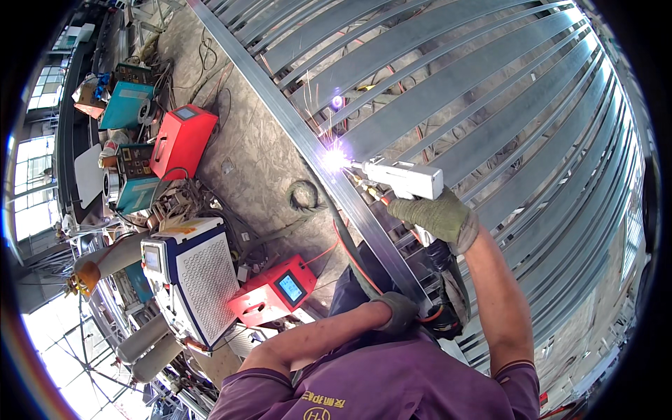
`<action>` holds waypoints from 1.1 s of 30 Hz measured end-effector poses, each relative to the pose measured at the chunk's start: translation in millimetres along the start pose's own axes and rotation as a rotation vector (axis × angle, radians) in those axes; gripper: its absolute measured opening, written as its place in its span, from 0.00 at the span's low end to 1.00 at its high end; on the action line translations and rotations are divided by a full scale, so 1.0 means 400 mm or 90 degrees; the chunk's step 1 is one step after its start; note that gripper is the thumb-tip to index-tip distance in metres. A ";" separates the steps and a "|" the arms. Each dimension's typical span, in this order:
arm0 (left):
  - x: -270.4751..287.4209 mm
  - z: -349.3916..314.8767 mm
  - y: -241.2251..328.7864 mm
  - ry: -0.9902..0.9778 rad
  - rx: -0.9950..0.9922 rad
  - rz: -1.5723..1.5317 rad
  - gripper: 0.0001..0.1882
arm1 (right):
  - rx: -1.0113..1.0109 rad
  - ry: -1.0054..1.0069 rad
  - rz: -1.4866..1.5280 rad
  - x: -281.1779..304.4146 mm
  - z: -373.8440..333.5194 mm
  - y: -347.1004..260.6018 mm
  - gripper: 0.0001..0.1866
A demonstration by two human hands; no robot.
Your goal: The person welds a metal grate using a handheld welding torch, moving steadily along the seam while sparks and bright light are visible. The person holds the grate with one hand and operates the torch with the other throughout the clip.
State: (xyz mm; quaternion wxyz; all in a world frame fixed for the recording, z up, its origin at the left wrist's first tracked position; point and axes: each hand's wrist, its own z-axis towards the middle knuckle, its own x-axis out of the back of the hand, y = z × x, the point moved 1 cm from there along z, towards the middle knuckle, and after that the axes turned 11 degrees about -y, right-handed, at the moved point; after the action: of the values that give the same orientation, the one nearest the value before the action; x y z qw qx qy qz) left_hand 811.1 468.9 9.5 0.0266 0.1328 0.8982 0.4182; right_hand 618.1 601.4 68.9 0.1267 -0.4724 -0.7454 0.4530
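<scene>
White-bodied, the welding gun [406, 180] is sparking at the steel rail [378, 238]; we are judging it stiff and fairly light. Our right hand [442, 215] is grasping it underneath with gloved fingers [406, 208], seemingly the best hold. Whether our left hand [397, 313] is clenching anything, we cannot tell. Yellow lettering [327, 402] is marking our purple shirt [406, 371].

A grey slatted metal panel [434, 105] fills the upper right of the frame. At the centre, a white boxy welding gun [406, 178] sits in the green-gloved right hand [434, 215]. At lower left, a white-and-blue metal cabinet [203, 280] stands left of a red metal box [269, 294]; at upper left, another red metal box [185, 143] stands right of a teal boxy machine [136, 192].
</scene>
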 end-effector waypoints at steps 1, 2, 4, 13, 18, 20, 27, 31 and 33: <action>0.002 0.001 0.002 -0.006 0.002 0.003 0.16 | 0.007 0.008 -0.029 0.002 0.001 0.005 0.29; 0.005 0.001 0.004 -0.013 0.004 0.007 0.16 | 0.013 0.017 -0.057 0.003 0.002 0.008 0.29; 0.004 0.005 0.003 -0.018 0.006 0.013 0.16 | 0.002 0.009 -0.025 0.002 -0.002 0.005 0.29; 0.006 0.003 0.004 -0.017 -0.017 0.040 0.14 | 0.002 0.026 -0.053 0.004 -0.011 0.009 0.30; -0.012 0.017 -0.007 -0.009 -0.025 0.048 0.14 | -0.004 0.011 -0.028 0.002 -0.008 0.014 0.28; -0.019 0.025 -0.012 -0.010 -0.024 0.052 0.14 | 0.016 0.012 -0.027 -0.001 -0.009 0.012 0.27; -0.013 0.024 -0.004 -0.017 -0.010 0.055 0.14 | 0.022 0.011 0.029 0.004 -0.011 0.037 0.27; -0.014 0.026 -0.005 -0.017 -0.011 0.052 0.14 | 0.045 0.024 0.000 0.004 -0.003 0.055 0.27; -0.014 0.027 -0.004 -0.018 -0.011 0.055 0.14 | 0.047 0.028 0.000 0.004 -0.004 0.059 0.27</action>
State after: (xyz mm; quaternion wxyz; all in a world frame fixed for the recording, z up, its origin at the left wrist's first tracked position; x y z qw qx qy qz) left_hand 817.8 474.4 0.9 0.0225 0.1770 0.8875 0.4249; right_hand 632.2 607.3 50.6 0.1602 -0.4770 -0.7254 0.4697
